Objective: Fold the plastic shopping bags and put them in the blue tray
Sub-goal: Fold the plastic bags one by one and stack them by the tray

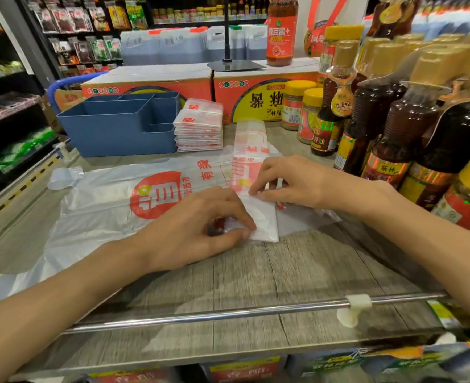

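On the desk [297,269], narrow folded shopping bag strip [252,167], near end pinched by left hand [200,230] and right hand [289,183]; print partly covered.

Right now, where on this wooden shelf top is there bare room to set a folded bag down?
Bare wood runs between both hands, left hand and right hand, and the metal rail. The blue tray compartments look empty. The spread plastic bag covers the left; the sauce bottles and folded bag stack crowd the right and back.
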